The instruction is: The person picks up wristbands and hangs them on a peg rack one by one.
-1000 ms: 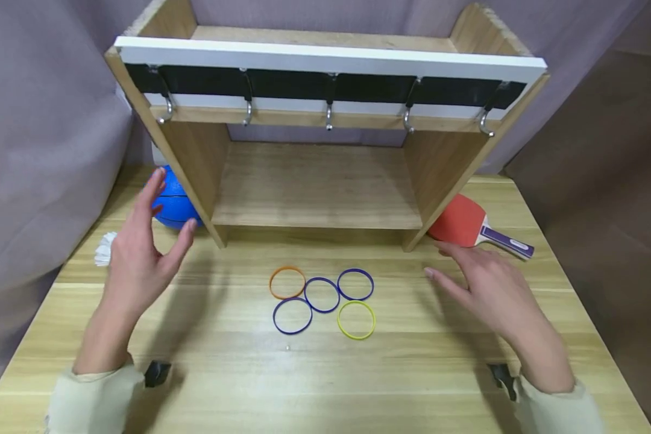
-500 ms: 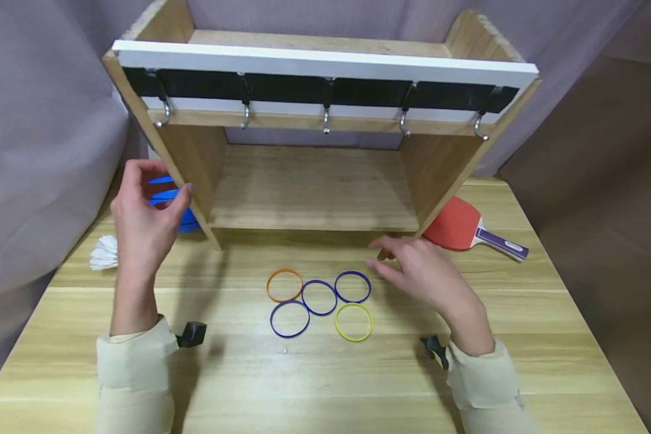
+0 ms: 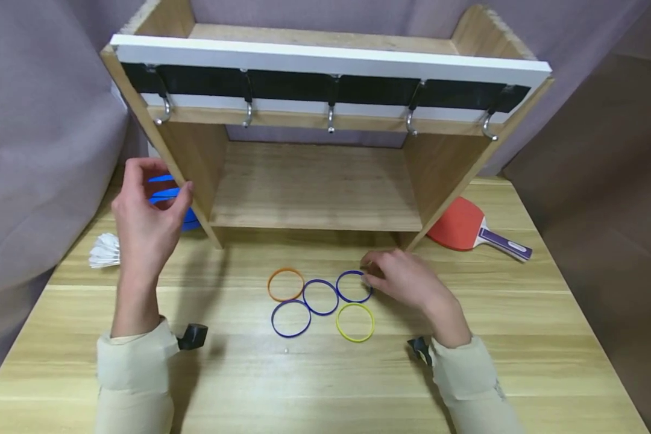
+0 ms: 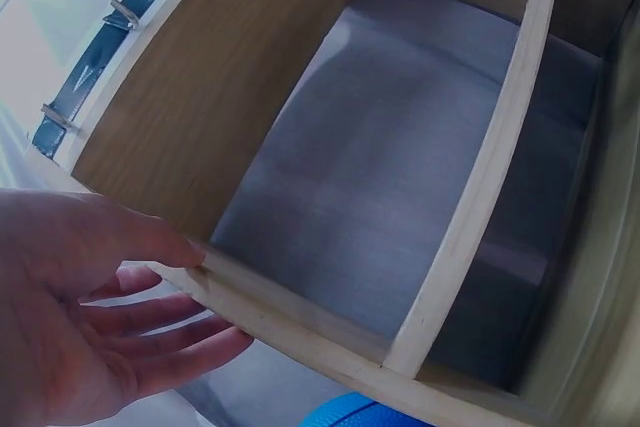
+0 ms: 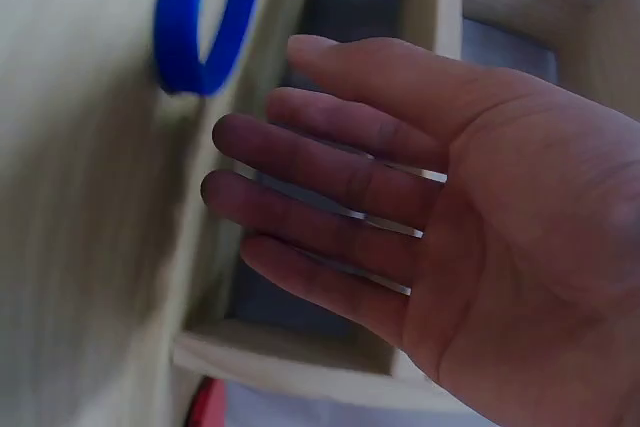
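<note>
My left hand (image 3: 149,217) grips the left side panel (image 3: 199,212) of a small wooden shelf (image 3: 320,187). In the left wrist view its thumb lies on the panel's edge and the fingers are round the outer side. My right hand (image 3: 407,280) hovers at the right edge of a thin blue ring (image 3: 338,292). The right wrist view shows its fingers (image 5: 300,162) spread and slightly bent, apart from the ring. Touching or close beside this ring lie an orange ring (image 3: 286,269), two dark blue rings, one in the middle (image 3: 320,279), and a yellow ring (image 3: 355,341).
Several metal hooks (image 3: 331,117) stick out along the shelf's white front rail (image 3: 325,54). A blue ball (image 3: 190,220) sits behind the left panel, near a white shuttlecock (image 3: 105,251). Right of the shelf lies a red table tennis bat (image 3: 458,224). Grey curtains (image 3: 43,120) hang around the table.
My left hand has moved from beside the blue ball onto the shelf's left panel and stayed there. My right hand has moved left, from near the bat to the blue ring.
</note>
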{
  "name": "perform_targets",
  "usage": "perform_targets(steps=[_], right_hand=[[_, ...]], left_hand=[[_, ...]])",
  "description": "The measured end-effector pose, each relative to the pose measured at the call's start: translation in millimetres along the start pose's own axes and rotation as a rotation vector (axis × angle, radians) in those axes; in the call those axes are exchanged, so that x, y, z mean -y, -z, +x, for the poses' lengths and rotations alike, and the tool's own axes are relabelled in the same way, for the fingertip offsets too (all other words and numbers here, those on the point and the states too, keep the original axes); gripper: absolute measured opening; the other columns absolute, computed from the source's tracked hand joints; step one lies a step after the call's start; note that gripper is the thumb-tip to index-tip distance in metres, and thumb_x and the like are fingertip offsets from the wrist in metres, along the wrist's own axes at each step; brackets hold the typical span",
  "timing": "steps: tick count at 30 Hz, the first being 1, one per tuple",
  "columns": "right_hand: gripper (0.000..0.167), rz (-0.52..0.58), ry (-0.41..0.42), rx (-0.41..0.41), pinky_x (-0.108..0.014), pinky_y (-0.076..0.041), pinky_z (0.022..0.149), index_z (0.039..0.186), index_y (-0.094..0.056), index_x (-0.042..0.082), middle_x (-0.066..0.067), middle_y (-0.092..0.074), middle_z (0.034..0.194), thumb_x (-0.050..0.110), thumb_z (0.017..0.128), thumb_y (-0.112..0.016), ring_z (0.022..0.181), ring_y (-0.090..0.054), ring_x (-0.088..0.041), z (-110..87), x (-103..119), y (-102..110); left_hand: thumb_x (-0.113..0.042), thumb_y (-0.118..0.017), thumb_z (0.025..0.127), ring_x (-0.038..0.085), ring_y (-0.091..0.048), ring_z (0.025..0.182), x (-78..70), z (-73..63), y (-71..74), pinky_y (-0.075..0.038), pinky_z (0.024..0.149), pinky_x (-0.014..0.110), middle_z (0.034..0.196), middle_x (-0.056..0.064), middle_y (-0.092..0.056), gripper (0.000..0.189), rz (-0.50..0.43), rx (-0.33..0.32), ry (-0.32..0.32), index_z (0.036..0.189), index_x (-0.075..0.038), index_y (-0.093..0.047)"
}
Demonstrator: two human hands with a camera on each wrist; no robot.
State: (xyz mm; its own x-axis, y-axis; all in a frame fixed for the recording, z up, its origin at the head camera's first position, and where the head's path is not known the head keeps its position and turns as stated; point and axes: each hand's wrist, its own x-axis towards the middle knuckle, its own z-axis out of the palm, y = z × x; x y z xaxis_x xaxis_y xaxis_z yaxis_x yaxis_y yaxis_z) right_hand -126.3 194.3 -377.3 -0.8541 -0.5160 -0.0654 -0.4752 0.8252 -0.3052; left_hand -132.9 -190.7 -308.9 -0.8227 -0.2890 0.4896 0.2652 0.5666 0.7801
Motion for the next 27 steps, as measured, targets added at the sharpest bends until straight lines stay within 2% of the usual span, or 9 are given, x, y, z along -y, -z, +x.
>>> perform_targets(steps=[5, 11, 20, 27], right_hand=[[0.019, -0.042, 0.021, 0.021, -0.038, -0.053, 0.067, 0.103, -0.071, 0.009, 0.004, -0.066, 0.085, 0.019, 0.086, -0.076, 0.074, -0.058, -0.015, 5.8, 1.6, -12.2], [0.008, -0.062, 0.034, -0.036, -0.033, -0.051, 0.057, 0.09, -0.07, 0.013, 0.006, -0.064, 0.079, 0.013, 0.085, -0.076, 0.068, -0.057, -0.014, 9.7, -2.6, -17.5], [0.01, 0.134, 0.083, -0.123, -0.031, -0.057, 0.069, 0.093, -0.073, 0.01, 0.008, -0.069, 0.084, 0.009, 0.084, -0.077, 0.077, -0.064, -0.007, 3.9, -3.2, -1.1], [0.011, 0.19, 0.11, -0.077, -0.033, -0.059, 0.071, 0.093, -0.074, 0.011, 0.008, -0.07, 0.085, 0.011, 0.083, -0.079, 0.079, -0.065, -0.005, -0.6, 4.3, 7.7]], left_hand=[[-0.014, -0.074, 0.087, 0.021, -0.067, 0.096, 0.5, -1.3, 0.7, -0.058, 0.074, 0.019, 0.113, 0.002, -0.063, 0.041, 0.007, 0.0, -0.004, 0.121, -0.005, -0.054], [-0.015, -0.074, 0.088, 0.02, -0.067, 0.097, 0.8, -0.9, 0.2, -0.058, 0.075, 0.019, 0.114, 0.002, -0.063, 0.041, 0.021, -0.003, -0.017, 0.122, -0.005, -0.053], [-0.015, -0.074, 0.088, 0.02, -0.067, 0.095, -0.2, -0.2, -1.8, -0.058, 0.075, 0.02, 0.113, 0.002, -0.063, 0.041, 0.009, -0.003, -0.015, 0.121, -0.005, -0.054], [-0.016, -0.074, 0.088, 0.02, -0.067, 0.096, -1.4, -1.7, 0.5, -0.058, 0.075, 0.02, 0.113, 0.002, -0.063, 0.041, 0.016, 0.0, -0.001, 0.122, -0.006, -0.053]])
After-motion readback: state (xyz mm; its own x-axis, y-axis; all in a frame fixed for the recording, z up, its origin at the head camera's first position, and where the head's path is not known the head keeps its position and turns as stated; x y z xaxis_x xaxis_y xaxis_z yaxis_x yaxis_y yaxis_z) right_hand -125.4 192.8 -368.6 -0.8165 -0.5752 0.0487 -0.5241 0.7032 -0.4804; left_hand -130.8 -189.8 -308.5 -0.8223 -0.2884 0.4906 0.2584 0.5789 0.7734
